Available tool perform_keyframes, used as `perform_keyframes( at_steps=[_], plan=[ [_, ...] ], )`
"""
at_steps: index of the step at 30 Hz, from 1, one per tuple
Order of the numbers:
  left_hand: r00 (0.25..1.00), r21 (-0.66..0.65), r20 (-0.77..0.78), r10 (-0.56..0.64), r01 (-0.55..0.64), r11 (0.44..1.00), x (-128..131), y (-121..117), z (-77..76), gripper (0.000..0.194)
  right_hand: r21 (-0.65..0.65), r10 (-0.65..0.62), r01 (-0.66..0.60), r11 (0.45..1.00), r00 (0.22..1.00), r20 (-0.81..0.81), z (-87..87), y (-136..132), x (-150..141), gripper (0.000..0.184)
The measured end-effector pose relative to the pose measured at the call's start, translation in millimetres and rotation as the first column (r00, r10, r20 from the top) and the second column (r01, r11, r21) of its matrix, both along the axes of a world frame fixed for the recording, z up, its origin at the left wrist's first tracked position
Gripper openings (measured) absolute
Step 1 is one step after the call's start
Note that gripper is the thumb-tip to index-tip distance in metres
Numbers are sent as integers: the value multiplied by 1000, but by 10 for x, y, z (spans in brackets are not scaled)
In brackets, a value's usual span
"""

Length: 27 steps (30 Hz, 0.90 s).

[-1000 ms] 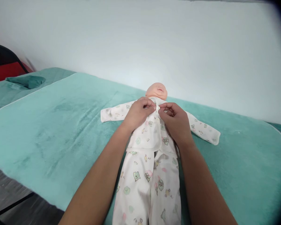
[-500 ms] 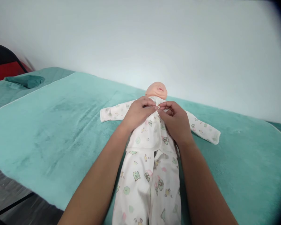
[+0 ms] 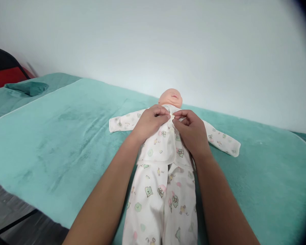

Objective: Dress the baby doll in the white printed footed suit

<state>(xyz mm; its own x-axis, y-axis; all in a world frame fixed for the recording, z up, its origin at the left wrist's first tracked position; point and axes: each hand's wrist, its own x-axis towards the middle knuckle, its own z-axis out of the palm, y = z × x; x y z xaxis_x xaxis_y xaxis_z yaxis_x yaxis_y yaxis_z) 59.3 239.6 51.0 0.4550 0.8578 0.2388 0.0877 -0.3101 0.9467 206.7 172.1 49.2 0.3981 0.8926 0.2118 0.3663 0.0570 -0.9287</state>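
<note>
A baby doll (image 3: 169, 97) lies on its back, head toward the wall, with its arms stretched out sideways. It wears a white printed jacket (image 3: 155, 149) and matching trousers (image 3: 148, 204). High on the chest, my left hand (image 3: 152, 121) pinches the jacket's front edge between thumb and fingers. Opposite it, my right hand (image 3: 191, 129) pinches the same front opening, its fingertips close to the left ones. A small fastener (image 3: 172, 116) shows faintly between the fingertips. The jacket's lower front overlaps at the belly.
A green blanket (image 3: 66, 143) covers the table, against a white wall (image 3: 153, 44). At the far left lie a bunched green cloth (image 3: 28, 88) and, behind it, a black and red chair (image 3: 5, 73). Dark floor (image 3: 7, 204) shows past the table's lower left edge.
My fingertips have drawn very slightly apart at the jacket's front, so a little more of the fastener shows. The doll and the rest look the same.
</note>
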Motion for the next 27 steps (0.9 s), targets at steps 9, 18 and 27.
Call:
perform_keyframes(
  at_steps=[9, 18, 27],
  plan=[
    [1000, -28, -13, -8, 7, 1000, 5, -36, 35, 13, 28, -8, 8, 1000, 1000, 22, -18, 8, -2, 15],
    [997, 94, -6, 73, -72, 993, 56, -44, 9, 12, 40, -6, 5, 999, 1000, 20, -29, 26, 4, 15],
    [993, 80, -50, 109, -105, 991, 74, -41, 15, 10, 31, -16, 15, 999, 999, 40, -23, 22, 5, 14]
  ],
)
